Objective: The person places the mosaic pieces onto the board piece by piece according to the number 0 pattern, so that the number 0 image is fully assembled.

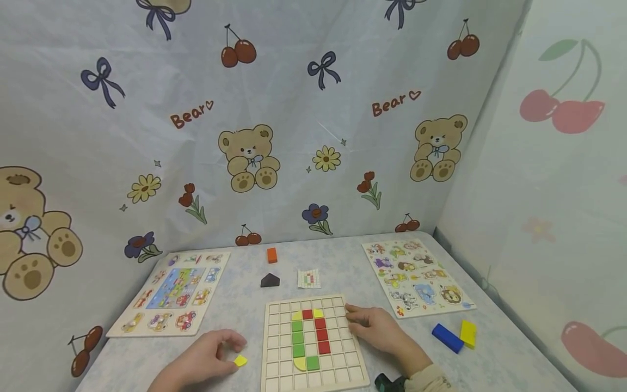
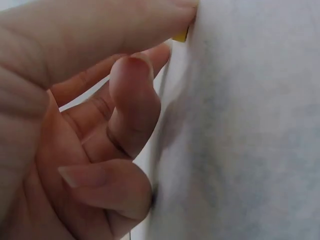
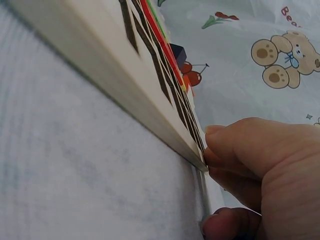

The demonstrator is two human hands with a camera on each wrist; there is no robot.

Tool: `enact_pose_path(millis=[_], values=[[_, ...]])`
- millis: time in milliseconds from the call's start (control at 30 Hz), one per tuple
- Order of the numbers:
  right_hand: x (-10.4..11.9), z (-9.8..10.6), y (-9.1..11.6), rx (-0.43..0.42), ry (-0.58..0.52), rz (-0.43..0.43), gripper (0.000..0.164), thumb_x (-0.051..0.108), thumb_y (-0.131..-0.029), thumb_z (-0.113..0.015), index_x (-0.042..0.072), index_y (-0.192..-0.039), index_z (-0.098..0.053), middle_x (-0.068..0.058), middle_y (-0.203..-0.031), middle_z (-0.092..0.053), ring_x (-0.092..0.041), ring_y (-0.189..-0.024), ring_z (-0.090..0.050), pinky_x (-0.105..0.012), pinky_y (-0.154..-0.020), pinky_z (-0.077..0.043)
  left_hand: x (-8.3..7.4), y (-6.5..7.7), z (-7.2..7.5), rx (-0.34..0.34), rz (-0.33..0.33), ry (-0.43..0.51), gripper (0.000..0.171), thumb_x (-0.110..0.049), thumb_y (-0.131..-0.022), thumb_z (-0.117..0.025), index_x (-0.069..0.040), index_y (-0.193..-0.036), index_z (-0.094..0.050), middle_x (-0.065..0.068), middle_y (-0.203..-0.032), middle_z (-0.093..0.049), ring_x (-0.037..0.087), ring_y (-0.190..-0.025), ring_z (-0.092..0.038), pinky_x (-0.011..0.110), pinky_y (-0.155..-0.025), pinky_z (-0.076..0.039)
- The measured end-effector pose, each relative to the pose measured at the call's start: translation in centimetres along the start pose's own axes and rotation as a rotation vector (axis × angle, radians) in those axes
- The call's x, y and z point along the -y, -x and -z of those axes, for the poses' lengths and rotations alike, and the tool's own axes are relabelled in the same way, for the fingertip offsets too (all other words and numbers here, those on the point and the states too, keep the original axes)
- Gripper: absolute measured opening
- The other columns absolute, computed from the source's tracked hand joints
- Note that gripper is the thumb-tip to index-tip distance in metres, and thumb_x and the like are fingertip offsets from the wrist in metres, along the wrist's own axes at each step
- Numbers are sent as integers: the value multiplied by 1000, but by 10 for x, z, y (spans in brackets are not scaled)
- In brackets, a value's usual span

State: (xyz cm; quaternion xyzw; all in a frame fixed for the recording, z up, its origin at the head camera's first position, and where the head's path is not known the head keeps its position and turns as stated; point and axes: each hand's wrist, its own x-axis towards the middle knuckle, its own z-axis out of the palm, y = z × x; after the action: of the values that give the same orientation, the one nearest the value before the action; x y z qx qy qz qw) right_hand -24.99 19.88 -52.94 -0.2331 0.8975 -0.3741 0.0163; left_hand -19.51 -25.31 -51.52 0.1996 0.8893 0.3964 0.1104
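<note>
My left hand [image 1: 203,356] rests low over the table, left of the grid board, its fingers loosely curved and apart from the thumb. A small yellow piece [image 1: 240,360] with a curved edge sits at the thumb tip; in the left wrist view, only a corner of the yellow piece [image 2: 180,36] shows under the thumb. My right hand [image 1: 379,329] touches the right edge of the wooden grid board [image 1: 343,356], fingertips along its side. On the board, red squares [image 1: 321,335], green squares [image 1: 297,337] and yellow curved pieces [image 1: 300,363] form a ring.
Behind the board lie a small pattern card [image 1: 309,279], a dark five-sided block [image 1: 270,280] and an orange block [image 1: 271,255]. Picture puzzle boards lie at left [image 1: 142,321] and right [image 1: 392,296]. A blue block [image 1: 447,338] and a yellow block [image 1: 468,334] lie at right.
</note>
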Motion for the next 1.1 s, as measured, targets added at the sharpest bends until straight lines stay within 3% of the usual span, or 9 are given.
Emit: enact_pose_path(millis=[200, 367, 500, 700, 900, 1100], values=[[0, -1, 0, -4, -1, -20, 35, 29, -98, -70, 11, -127, -74, -5, -147, -60, -35, -136, -56, -58, -110, -42, -2, -2, 0, 23, -23, 32, 26, -23, -86, -83, -19, -110, -75, -6, -95, -71, 4, -57, -50, 27, -57, -46], [-1, -1, 0, 1, 0, -14, 36, 30, -98, -70, 10, -128, -73, -4, -146, -60, -36, -136, -56, -58, -109, -43, -16, -7, -9, -31, -14, -20, 22, -28, -85, -84, -22, -105, -76, -10, -92, -70, 5, -57, -50, 26, -55, -45], [-1, 0, 1, 4, 7, -12, 36, 30, -98, -70, 10, -128, -73, -3, -146, -61, -36, -136, -56, -58, -109, -43, -49, -17, -29, -65, -17, -64, 22, -33, -83, -85, -26, -102, -75, -13, -94, -69, 6, -60, -51, 26, -55, -45], [-1, 0, -1, 2, 13, -4, 36, 30, -98, -70, 9, -128, -73, -4, -146, -61, -36, -135, -57, -58, -108, -44, -94, -38, -72, -32, -19, -73, 20, -36, -82, -85, -29, -96, -73, -17, -91, -66, 4, -69, -55, 26, -63, -47], [-2, -2, -1, 3, 24, -25, 35, 30, -98, -70, 11, -127, -73, -3, -146, -61, -35, -136, -57, -57, -109, -43, -112, -61, -106, -28, -74, -163, 17, -35, -82, -86, -33, -87, -70, -23, -86, -63, -2, -74, -57, 25, -64, -47], [-3, -2, -1, -8, 37, -21, 34, 29, -98, -70, 12, -127, -74, -3, -146, -61, -34, -135, -57, -56, -108, -44, -125, -74, -118, -14, -142, -269, 15, -37, -83, -86, -34, -86, -71, -27, -85, -61, -7, -74, -54, 22, -64, -47]])
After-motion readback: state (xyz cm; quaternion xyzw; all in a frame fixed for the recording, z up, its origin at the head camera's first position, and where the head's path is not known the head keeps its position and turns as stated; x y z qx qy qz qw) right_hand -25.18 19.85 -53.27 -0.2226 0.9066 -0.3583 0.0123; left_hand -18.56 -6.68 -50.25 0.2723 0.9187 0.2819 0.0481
